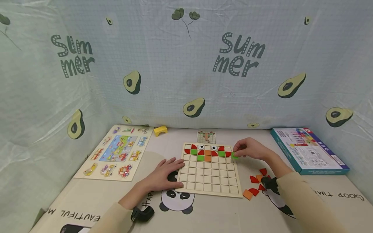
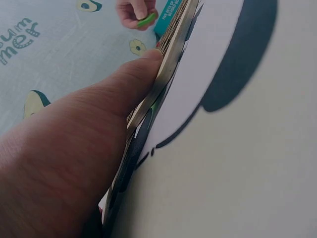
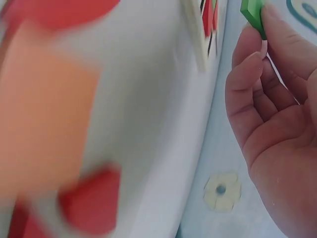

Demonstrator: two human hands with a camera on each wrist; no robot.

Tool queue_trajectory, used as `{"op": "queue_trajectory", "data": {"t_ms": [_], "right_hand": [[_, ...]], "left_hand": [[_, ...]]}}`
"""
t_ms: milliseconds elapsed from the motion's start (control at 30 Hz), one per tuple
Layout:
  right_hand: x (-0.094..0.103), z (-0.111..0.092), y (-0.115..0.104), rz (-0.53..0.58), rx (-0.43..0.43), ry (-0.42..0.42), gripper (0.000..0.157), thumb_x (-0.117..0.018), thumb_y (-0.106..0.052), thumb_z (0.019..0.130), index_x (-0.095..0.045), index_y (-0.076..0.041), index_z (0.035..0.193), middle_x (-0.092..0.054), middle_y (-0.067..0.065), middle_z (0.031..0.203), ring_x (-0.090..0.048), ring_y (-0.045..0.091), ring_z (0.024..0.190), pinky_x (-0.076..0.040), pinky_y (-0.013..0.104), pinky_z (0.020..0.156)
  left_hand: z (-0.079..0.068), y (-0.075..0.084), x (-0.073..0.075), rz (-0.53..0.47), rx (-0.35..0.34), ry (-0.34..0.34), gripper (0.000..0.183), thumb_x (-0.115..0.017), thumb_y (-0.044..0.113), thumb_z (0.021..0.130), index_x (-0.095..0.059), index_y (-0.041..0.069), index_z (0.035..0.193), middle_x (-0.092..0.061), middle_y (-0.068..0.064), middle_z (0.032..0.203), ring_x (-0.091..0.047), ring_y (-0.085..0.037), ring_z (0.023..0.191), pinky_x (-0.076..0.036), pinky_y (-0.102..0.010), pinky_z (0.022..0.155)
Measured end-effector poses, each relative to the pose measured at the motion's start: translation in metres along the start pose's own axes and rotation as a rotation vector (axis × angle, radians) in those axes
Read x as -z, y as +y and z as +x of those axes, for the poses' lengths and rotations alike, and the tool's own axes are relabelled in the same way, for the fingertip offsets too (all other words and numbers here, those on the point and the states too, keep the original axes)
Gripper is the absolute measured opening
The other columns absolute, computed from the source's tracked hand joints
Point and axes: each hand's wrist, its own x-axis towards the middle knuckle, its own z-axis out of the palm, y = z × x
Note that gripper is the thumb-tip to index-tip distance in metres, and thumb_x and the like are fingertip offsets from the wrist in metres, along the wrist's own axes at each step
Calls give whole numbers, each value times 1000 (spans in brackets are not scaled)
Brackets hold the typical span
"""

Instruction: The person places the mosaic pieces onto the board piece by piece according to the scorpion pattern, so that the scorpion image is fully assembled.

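Observation:
A wooden grid board [image 1: 204,179] lies on the table, its upper rows partly filled with red, green and orange tiles and two round eye tiles. My left hand [image 1: 163,174] rests at the board's left edge with fingers spread; in the left wrist view its thumb [image 2: 136,74] lies along the rim. My right hand [image 1: 251,149] pinches a green tile [image 1: 234,156] between thumb and fingers, by the board's upper right edge. The right wrist view shows this green tile [image 3: 254,16] at the fingertips. Behind the board lies a small pattern card [image 1: 206,137].
Loose red and orange tiles [image 1: 248,194] lie right of the board, near the right forearm. A picture puzzle board [image 1: 109,171] is at the left, with a yellow arch block [image 1: 160,130] behind it. A teal-edged box [image 1: 323,171] lies at the right.

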Motion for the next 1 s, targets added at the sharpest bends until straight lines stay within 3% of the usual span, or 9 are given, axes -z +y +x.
{"op": "queue_trajectory", "data": {"t_ms": [367,533,1000], "right_hand": [[-27,31,-29,38,63,-44,7,-75,-6,90,-70,-2,92,-67,1,82,-56,19,72,-51,35,67],[-36,38,-33,13,65,-56,7,-77,-8,89,-71,-4,89,-67,0,83,-55,17,74,-48,31,69],[-50,46,-36,-78,63,-64,9,-79,-8,88,-70,-9,84,-66,-2,80,-56,16,73,-48,33,71]], "left_hand": [[0,-2,0,9,-7,8,79,-70,55,90,-47,13,152,-37,-4,160,-20,-33,151,-9,-60,118],[0,0,1,3,-8,3,79,-70,55,89,-48,13,152,-38,-3,160,-20,-33,151,-8,-60,118],[0,1,2,7,-9,1,79,-71,53,89,-47,12,152,-38,-4,160,-21,-34,150,-9,-60,118]]}}
